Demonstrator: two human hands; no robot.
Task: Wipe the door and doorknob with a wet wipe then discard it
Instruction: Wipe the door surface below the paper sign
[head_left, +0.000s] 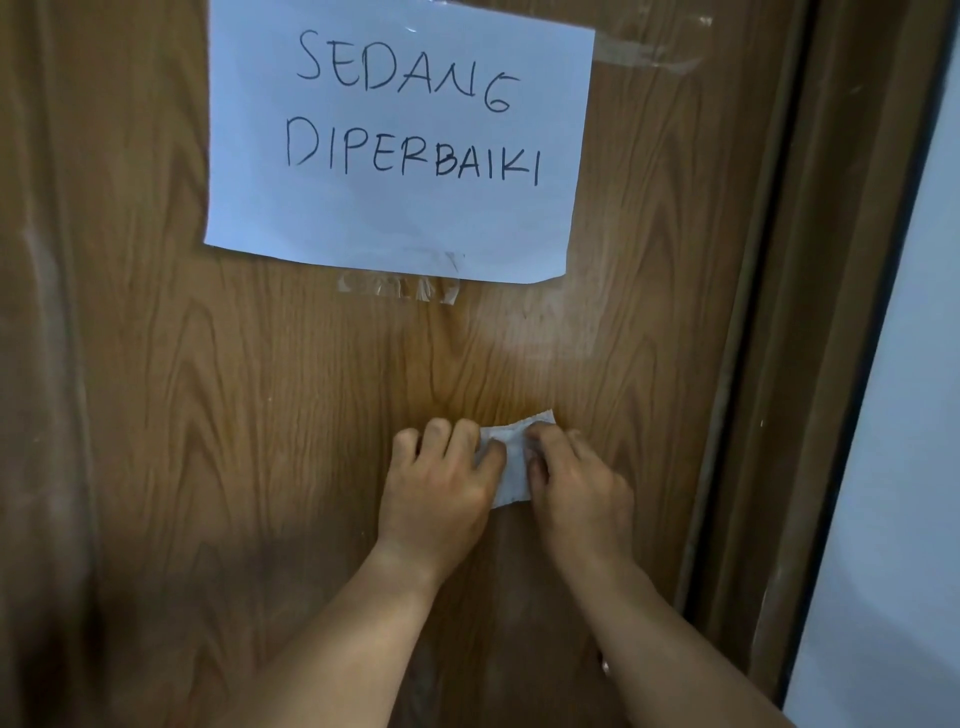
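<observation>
A brown wood-grain door fills the view. A white wet wipe is held in front of the door's middle, below a paper sign. My left hand grips the wipe's left edge and my right hand grips its right edge, fingers curled over it. Both forearms reach up from the bottom of the frame. No doorknob is in sight; a small metallic bit shows beside my right forearm, too hidden to tell what it is.
A white paper sign reading "SEDANG DIPERBAIKI" is taped to the upper door, with clear tape under its lower edge. The brown door frame runs down the right, with a pale wall beyond it.
</observation>
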